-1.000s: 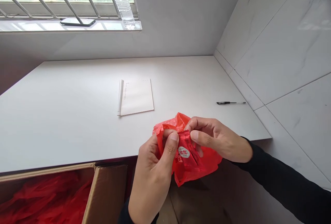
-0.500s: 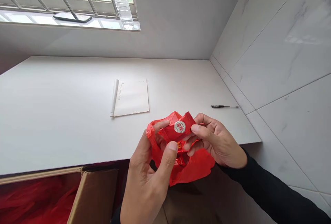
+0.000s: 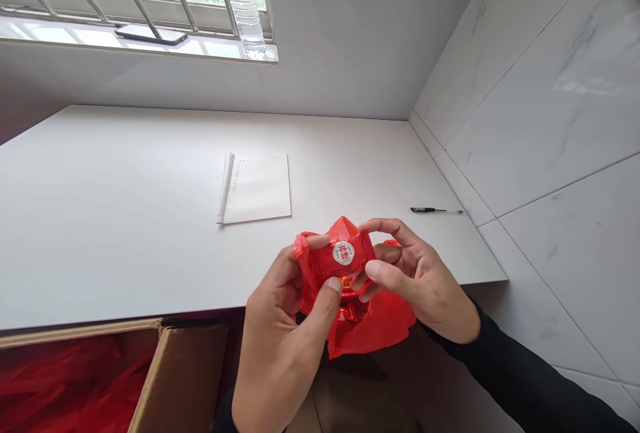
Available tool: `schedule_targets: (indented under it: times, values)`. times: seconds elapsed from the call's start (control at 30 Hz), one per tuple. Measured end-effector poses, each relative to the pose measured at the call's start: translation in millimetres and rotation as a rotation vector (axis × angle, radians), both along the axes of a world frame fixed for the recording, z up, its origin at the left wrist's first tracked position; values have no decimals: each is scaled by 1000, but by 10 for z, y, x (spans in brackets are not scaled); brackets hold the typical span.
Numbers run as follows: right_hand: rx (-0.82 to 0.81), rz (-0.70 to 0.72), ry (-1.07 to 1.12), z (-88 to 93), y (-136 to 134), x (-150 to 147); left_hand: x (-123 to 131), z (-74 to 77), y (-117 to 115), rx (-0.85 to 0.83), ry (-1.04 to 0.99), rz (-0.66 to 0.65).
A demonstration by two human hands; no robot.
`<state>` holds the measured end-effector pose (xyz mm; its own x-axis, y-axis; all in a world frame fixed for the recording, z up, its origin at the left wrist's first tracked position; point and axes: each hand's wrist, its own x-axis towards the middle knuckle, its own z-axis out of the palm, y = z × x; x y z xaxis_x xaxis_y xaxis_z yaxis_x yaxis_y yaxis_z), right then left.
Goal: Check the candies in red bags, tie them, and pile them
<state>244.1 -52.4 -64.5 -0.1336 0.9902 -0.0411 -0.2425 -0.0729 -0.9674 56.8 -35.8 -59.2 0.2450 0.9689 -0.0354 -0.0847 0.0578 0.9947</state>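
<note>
A small red wrapped packet with a white round label (image 3: pixel 343 253), which looks like a candy, lies almost level over the mouth of a red plastic bag (image 3: pixel 377 326). My left hand (image 3: pixel 287 333) has the bag's edge and the packet's left end between thumb and fingers. At the packet's right end, the thumb of my right hand (image 3: pixel 415 280) touches the crimped edge, its index finger above and its other fingers partly behind. Inside the bag, below the packet, are more red wrapped pieces (image 3: pixel 349 313), partly hidden.
On the white table (image 3: pixel 140 220) lie a notebook (image 3: pixel 260 186) and a black pen (image 3: pixel 430 210). A cardboard box (image 3: pixel 185 366) with red material stands below the table's front edge. On the windowsill are a phone (image 3: pixel 150 34) and a clear bottle (image 3: pixel 245 10). A tiled wall borders the right side.
The packet has turned from a slant to nearly level and moved slightly left. My right index finger has shifted left along its top edge. The view has shifted slightly.
</note>
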Motion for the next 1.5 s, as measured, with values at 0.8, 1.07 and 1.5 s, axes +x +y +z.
schedule_targets:
  times: [0.8,1.07,1.5]
  values:
    - [869,-94,-983,213,50,85,2,6,18,-43,-137,-42]
    - [911,-78,-1019,249,57,120,22,-30,0,-71,-182,-34]
    - [901,-106,-974,236,34,112,31,-93,3,16,-107,30]
